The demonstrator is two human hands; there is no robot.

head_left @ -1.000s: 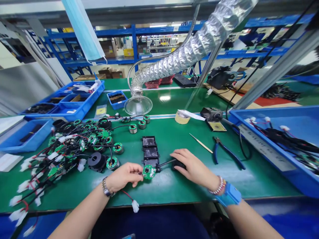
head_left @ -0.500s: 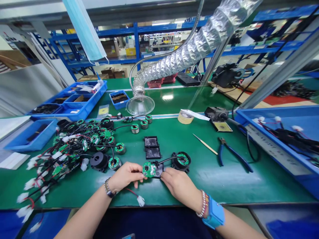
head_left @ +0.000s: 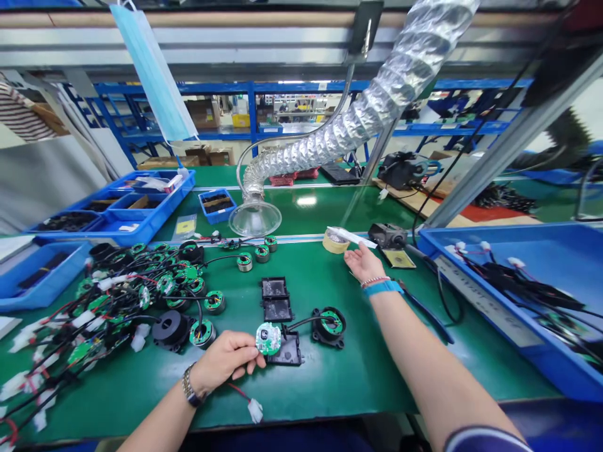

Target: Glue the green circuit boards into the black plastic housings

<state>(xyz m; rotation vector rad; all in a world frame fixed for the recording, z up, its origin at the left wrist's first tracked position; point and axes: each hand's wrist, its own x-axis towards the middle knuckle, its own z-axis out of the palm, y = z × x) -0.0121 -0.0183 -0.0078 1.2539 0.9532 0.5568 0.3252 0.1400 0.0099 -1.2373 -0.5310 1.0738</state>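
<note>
The left hand (head_left: pixel 225 361) has its grip clenched on a round green circuit board (head_left: pixel 268 339), wired to a black ring-shaped motor (head_left: pixel 328 327) and held just over a black plastic housing (head_left: pixel 288 350) on the green table (head_left: pixel 339 383). The right hand (head_left: pixel 365 263), grip released, rests near a tan roll of masking tape (head_left: pixel 335 242).

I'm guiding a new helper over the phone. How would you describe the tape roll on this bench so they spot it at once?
Start at the green bench and look along its far edge, right of the clear fume hood. There sits a tan tape roll, the only one in view, with a white strip across it, just beyond the right hand.
</note>
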